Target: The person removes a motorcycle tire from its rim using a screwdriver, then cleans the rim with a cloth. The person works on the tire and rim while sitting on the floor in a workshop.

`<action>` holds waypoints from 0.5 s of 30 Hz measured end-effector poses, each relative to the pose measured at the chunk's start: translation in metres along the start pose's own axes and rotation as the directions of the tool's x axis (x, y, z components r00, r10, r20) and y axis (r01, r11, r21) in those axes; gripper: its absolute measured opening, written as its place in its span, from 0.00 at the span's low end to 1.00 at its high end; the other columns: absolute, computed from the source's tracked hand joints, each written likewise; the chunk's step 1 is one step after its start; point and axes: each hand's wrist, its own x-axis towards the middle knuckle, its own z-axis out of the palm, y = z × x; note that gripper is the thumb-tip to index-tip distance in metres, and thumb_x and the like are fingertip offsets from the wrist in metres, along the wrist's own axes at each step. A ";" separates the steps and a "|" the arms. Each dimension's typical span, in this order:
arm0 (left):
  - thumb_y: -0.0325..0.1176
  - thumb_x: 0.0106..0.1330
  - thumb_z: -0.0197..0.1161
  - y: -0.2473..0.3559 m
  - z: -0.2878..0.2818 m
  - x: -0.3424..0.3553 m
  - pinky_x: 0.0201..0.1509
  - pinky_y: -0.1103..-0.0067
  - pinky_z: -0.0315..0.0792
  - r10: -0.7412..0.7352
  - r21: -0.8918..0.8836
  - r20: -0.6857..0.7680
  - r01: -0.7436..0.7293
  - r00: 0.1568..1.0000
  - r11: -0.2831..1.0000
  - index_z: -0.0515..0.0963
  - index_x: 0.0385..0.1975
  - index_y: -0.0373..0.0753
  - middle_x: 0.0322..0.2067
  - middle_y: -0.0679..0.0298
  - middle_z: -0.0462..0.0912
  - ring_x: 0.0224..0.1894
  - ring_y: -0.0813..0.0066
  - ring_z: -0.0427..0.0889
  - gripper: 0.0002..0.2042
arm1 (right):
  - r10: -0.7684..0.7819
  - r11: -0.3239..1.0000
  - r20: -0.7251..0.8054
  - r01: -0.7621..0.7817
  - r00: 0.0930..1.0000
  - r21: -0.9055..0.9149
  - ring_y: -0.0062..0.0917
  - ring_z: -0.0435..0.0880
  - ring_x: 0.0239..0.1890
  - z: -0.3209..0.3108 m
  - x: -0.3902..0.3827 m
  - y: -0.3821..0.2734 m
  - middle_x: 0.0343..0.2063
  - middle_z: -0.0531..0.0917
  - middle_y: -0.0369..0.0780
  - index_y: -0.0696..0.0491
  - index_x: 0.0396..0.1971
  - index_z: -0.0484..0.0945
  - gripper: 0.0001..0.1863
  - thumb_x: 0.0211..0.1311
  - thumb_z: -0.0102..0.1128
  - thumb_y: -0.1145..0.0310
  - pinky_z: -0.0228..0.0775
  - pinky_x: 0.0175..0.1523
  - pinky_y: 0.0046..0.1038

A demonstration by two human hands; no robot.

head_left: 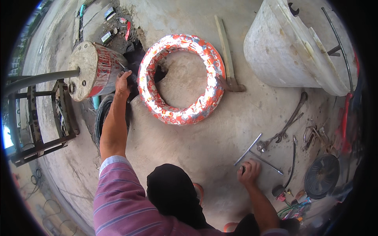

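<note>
We see a ring wrapped in shiny red and silver sheeting (212, 59) lying flat on the concrete floor (189, 145), with bare floor showing through its middle. Just beyond its left side is our left hand (123, 82), near the side of a pale round drum (106, 67) with red markings; the thumb points up, but we cannot tell whether the fingers are wide or narrow, or whether they hold the thin thing near their tips. Our right hand (250, 172) is low on the right, well apart from the ring, its fingers curled in around a small dark object (243, 169) that we cannot identify. Just beside that hand lies a T-shaped metal wrench (258, 155), and past it a long rusty wrench (293, 118). Along the ring's right side a wooden-handled tool (224, 47) lies with its metal head by the sheeting. A grey hose (43, 80) runs from the drum's end toward the left edge, above a dark metal frame (37, 147), and a black tyre (101, 118) shows partly behind our left forearm. Scraps, among them a red strip (128, 31), lie in a broken patch of ground above the drum. At upper right we have a large white tub (275, 51), tilted; below it are a red-handled tool (346, 122), a curved black tube (292, 165) and a round black grille (322, 176). Nearest us are a striped purple sleeve (122, 200) and a black-covered knee (169, 192).
</note>
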 end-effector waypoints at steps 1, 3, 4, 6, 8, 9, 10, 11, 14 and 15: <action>0.30 0.72 0.68 0.031 -0.007 -0.016 0.35 0.71 0.80 -0.006 -0.071 0.036 0.009 0.999 0.997 0.79 0.41 0.41 0.32 0.65 0.84 0.30 0.67 0.85 0.05 | -0.019 0.999 -0.014 0.019 1.000 0.026 0.46 0.79 0.52 0.002 0.004 -0.003 0.49 0.80 0.41 0.46 0.44 0.78 0.11 0.63 0.63 0.63 0.71 0.56 0.54; 0.30 0.74 0.65 0.068 -0.027 -0.030 0.54 0.65 0.81 0.089 -0.181 0.178 -0.057 0.980 0.982 0.78 0.44 0.43 0.43 0.67 0.86 0.46 0.67 0.86 0.04 | -0.031 0.998 -0.034 0.033 0.999 0.060 0.46 0.79 0.52 0.006 0.007 -0.005 0.50 0.80 0.42 0.47 0.44 0.78 0.12 0.61 0.63 0.63 0.71 0.56 0.54; 0.31 0.72 0.68 0.080 -0.032 -0.038 0.56 0.67 0.81 0.132 -0.218 0.186 -0.090 0.974 0.972 0.78 0.44 0.44 0.43 0.68 0.85 0.47 0.68 0.86 0.06 | -0.035 0.997 -0.042 0.038 0.998 0.073 0.46 0.79 0.52 0.006 0.007 -0.006 0.50 0.80 0.42 0.47 0.44 0.78 0.12 0.61 0.63 0.63 0.71 0.56 0.54; 0.32 0.70 0.70 0.112 -0.013 -0.067 0.61 0.68 0.79 0.181 -0.277 0.247 -0.110 0.952 0.955 0.78 0.48 0.44 0.46 0.68 0.85 0.52 0.69 0.85 0.11 | -0.027 0.998 -0.042 0.030 0.999 0.062 0.46 0.79 0.52 0.004 0.006 -0.005 0.50 0.80 0.42 0.47 0.43 0.78 0.12 0.60 0.64 0.63 0.71 0.56 0.55; 0.33 0.71 0.69 0.142 0.004 -0.101 0.69 0.67 0.77 0.198 -0.303 0.337 -0.093 0.920 0.948 0.80 0.55 0.42 0.52 0.65 0.87 0.59 0.67 0.85 0.15 | -0.015 0.998 -0.040 0.017 0.999 0.054 0.46 0.80 0.53 0.001 0.003 -0.004 0.50 0.80 0.42 0.47 0.43 0.79 0.12 0.60 0.64 0.63 0.71 0.56 0.54; 0.33 0.72 0.69 0.157 0.014 -0.122 0.70 0.66 0.76 0.230 -0.334 0.356 -0.107 0.906 0.937 0.79 0.58 0.42 0.55 0.64 0.87 0.60 0.66 0.85 0.17 | -0.006 0.999 -0.036 0.008 0.999 0.052 0.46 0.80 0.53 -0.001 0.002 -0.005 0.50 0.81 0.42 0.47 0.43 0.79 0.12 0.59 0.65 0.64 0.71 0.57 0.54; 0.34 0.72 0.68 0.173 0.025 -0.143 0.72 0.65 0.76 0.267 -0.365 0.372 -0.124 0.889 0.923 0.79 0.61 0.41 0.58 0.62 0.87 0.62 0.64 0.85 0.19 | 0.000 0.999 -0.035 0.002 0.999 0.051 0.46 0.80 0.53 -0.002 0.003 -0.005 0.50 0.81 0.41 0.47 0.43 0.79 0.12 0.59 0.65 0.64 0.72 0.57 0.54; 0.34 0.72 0.68 0.183 0.031 -0.158 0.73 0.65 0.75 0.304 -0.397 0.386 -0.141 0.871 0.907 0.78 0.63 0.40 0.60 0.61 0.87 0.64 0.63 0.84 0.21 | -0.011 0.997 -0.033 0.014 0.999 0.070 0.47 0.80 0.53 -0.002 0.003 -0.004 0.50 0.81 0.42 0.48 0.43 0.78 0.13 0.59 0.65 0.64 0.71 0.57 0.54; 0.34 0.74 0.65 0.226 0.047 -0.208 0.79 0.61 0.71 0.429 -0.575 0.536 -0.057 0.727 0.816 0.78 0.68 0.36 0.64 0.54 0.86 0.68 0.57 0.83 0.24 | -0.034 0.993 -0.032 0.037 0.999 0.110 0.48 0.79 0.52 -0.005 0.002 -0.001 0.50 0.80 0.44 0.49 0.44 0.77 0.15 0.57 0.66 0.66 0.71 0.57 0.53; 0.34 0.74 0.64 0.241 0.057 -0.230 0.80 0.60 0.71 0.479 -0.623 0.567 -0.032 0.670 0.782 0.78 0.68 0.35 0.64 0.52 0.86 0.68 0.56 0.84 0.24 | -0.038 0.992 -0.037 0.042 0.999 0.116 0.47 0.79 0.52 -0.008 0.004 -0.001 0.50 0.80 0.44 0.49 0.44 0.77 0.15 0.56 0.66 0.66 0.71 0.57 0.53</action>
